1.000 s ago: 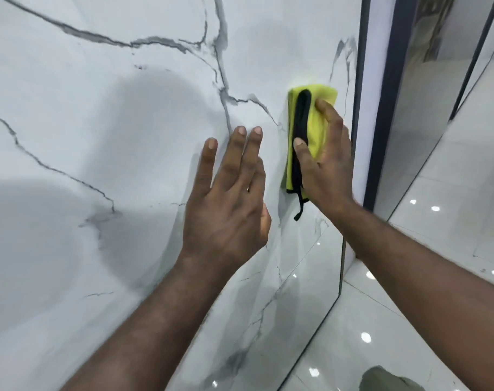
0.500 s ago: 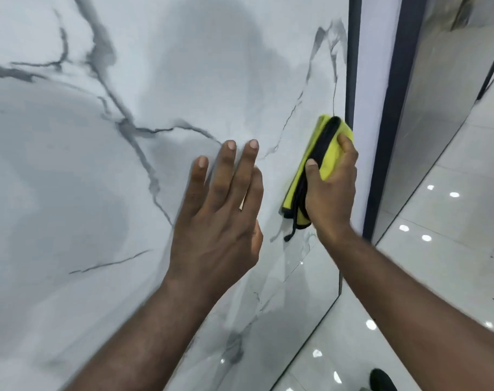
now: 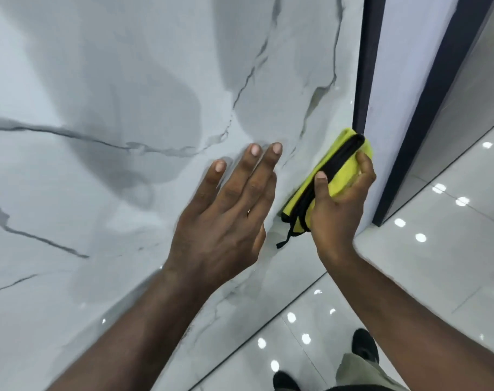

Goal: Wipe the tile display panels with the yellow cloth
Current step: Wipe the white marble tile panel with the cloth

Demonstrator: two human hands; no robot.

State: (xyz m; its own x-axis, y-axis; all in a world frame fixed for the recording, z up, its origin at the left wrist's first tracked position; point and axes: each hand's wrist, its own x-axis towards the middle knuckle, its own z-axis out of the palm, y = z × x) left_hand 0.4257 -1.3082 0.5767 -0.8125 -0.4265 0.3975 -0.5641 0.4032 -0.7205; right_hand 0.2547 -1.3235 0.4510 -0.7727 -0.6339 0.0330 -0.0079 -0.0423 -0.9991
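The white, grey-veined tile panel (image 3: 99, 193) is filling most of the view, meeting the glossy floor (image 3: 437, 263) below and ending at a dark frame strip (image 3: 365, 66) on its right. The left hand (image 3: 226, 218) is resting on the panel, its fingers (image 3: 251, 176) straight, slightly spread and holding nothing. The right hand (image 3: 339, 215) is gripping the folded yellow cloth (image 3: 344, 170), thumb on one side and curled fingers (image 3: 364, 167) on the other, pressing it to the panel's right edge just beside the strip.

tile panel (image 3: 127, 80): white-grey, dark grey veins
cloth (image 3: 339, 176): yellow, black trim
frame strip (image 3: 365, 66): dark navy
floor (image 3: 437, 263): glossy pale grey
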